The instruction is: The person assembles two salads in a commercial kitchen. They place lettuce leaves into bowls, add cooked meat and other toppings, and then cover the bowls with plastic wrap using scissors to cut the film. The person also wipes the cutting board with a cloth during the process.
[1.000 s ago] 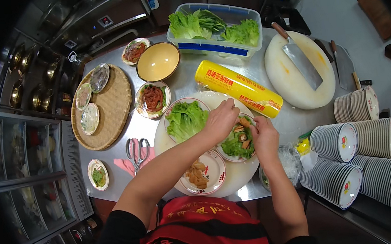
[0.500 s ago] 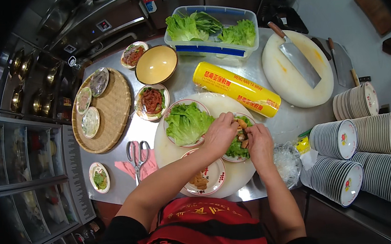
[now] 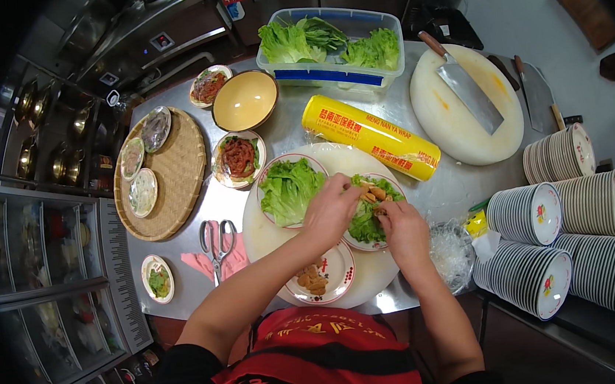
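On the white round board in front of me, a plate [image 3: 376, 245] bears green lettuce [image 3: 367, 225] topped with brown food pieces [image 3: 376, 192]. My left hand [image 3: 331, 208] is at the left side of this plate, its fingers drawn together beside the pieces; what they hold, if anything, is hidden. Pinched at the plate's right side, my right hand [image 3: 403, 233] has a small brown food piece [image 3: 380, 212] at its fingertips. To the left a second plate holds lettuce leaves [image 3: 292, 190]. Nearer to me, more brown pieces [image 3: 312, 280] lie on a red-patterned plate [image 3: 340, 280].
A yellow wrap box [image 3: 370, 138] and a clear tub of lettuce [image 3: 363, 77] stand behind. A cleaver [image 3: 470, 95] rests on another round board. Scissors [image 3: 218, 246] lie on a pink cloth. Stacked plates [image 3: 539, 215] line the right; a wicker tray [image 3: 182, 182] is left.
My left hand has drawn back to the left, off the middle of the topped lettuce. My right hand has dropped slightly nearer. More of the brown pieces now shows between them.
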Available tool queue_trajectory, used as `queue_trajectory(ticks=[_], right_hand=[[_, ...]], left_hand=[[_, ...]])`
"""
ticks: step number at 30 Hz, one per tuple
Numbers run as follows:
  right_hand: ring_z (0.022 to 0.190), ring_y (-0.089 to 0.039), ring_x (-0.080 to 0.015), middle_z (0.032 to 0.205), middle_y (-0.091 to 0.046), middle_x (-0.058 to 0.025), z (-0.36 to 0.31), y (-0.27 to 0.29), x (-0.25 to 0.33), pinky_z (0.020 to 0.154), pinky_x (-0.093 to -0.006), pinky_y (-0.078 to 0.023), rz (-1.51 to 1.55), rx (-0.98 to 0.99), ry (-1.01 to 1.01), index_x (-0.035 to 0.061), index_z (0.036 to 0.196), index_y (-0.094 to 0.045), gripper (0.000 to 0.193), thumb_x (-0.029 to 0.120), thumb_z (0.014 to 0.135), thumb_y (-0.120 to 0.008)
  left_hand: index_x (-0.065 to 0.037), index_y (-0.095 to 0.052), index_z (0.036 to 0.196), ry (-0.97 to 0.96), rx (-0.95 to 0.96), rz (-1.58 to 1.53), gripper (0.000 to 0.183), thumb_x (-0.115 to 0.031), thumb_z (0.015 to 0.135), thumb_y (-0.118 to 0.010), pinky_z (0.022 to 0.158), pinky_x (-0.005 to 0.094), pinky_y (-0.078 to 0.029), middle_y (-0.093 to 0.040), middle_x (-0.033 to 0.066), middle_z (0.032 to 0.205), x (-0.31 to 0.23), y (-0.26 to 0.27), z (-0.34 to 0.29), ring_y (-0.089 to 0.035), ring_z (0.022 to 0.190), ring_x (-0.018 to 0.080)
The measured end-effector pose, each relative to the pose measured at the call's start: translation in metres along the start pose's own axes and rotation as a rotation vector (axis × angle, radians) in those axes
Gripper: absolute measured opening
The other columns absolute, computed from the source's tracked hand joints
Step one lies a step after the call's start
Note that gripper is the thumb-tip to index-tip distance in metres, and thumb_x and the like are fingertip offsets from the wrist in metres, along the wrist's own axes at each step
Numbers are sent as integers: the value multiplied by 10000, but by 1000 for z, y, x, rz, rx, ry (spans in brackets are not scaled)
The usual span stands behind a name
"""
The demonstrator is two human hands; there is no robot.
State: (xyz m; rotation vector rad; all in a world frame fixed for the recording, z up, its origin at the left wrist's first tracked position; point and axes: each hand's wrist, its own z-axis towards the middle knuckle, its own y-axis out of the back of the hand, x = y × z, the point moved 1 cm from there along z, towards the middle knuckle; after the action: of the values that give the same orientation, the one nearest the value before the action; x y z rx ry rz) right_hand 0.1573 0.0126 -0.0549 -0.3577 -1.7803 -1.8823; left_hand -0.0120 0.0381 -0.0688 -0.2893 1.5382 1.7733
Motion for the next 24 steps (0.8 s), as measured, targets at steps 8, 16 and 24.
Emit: queue_trajectory(ticks=[8, 16, 24], right_hand=[[812, -611, -341, 880, -626, -157, -12, -3, 10, 695, -418, -495, 16, -5, 38, 44, 993, -613, 213, 41, 782, -636], [846, -607, -339, 979, -562, -159, -60, -53, 82, 706, -414, -513, 167, 362, 190, 29, 1092, -527, 320, 100, 795, -623], [799, -610, -337, 937, -535, -169, -65, -74, 89, 664, -418, -518, -23, 378, 121, 37, 963, -548, 147, 103, 832, -532]], left_hand=[[-36, -624, 990, 232, 112, -51, 204, -56, 788, -643, 710, 380, -502, -569, 139, 940, 16, 53, -95, -595, 834, 328], [-16, -530, 1156, 164, 302, 77, 364, -17, 794, -562, 803, 385, -482, -544, 162, 1042, 13, 59, -127, -556, 959, 336], [-11, -507, 1109, 181, 452, 350, 338, -41, 775, -547, 742, 396, -505, -503, 167, 1012, 0, 51, -142, -539, 926, 331]])
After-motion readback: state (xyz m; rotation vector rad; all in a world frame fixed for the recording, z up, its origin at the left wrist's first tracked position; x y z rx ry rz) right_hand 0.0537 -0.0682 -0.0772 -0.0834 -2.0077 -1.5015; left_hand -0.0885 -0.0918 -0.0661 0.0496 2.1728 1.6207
